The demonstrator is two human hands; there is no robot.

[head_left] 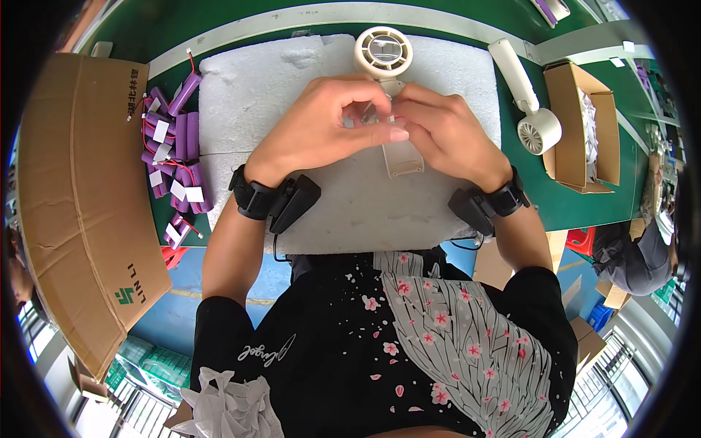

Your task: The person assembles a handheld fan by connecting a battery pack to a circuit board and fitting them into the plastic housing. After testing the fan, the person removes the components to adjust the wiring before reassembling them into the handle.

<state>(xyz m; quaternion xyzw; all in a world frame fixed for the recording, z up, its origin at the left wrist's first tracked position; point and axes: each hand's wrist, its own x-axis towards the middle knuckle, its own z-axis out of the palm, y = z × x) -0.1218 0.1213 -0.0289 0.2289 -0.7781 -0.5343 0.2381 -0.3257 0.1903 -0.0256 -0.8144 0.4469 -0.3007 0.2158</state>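
Observation:
A cream handheld fan (383, 52) lies on the white foam pad (350, 212), its round head away from me and its handle toward me. Both of my hands meet over the handle and hide its middle. My left hand (321, 131) is closed in a pinch, thumb and forefinger curled together beside the handle. From the other side, my right hand (449, 131) pinches too, its fingertips nearly touching the left ones. Something small and pale, with a hint of red, shows between the fingertips; its kind is too small to tell.
Purple battery packs (179, 139) with red wires and white tabs are heaped left of the pad. A large cardboard box (80, 197) stands farther left. On the right lie another cream fan (539, 131) and an open carton (606, 139) with white pieces. Another person (635, 255) is at far right.

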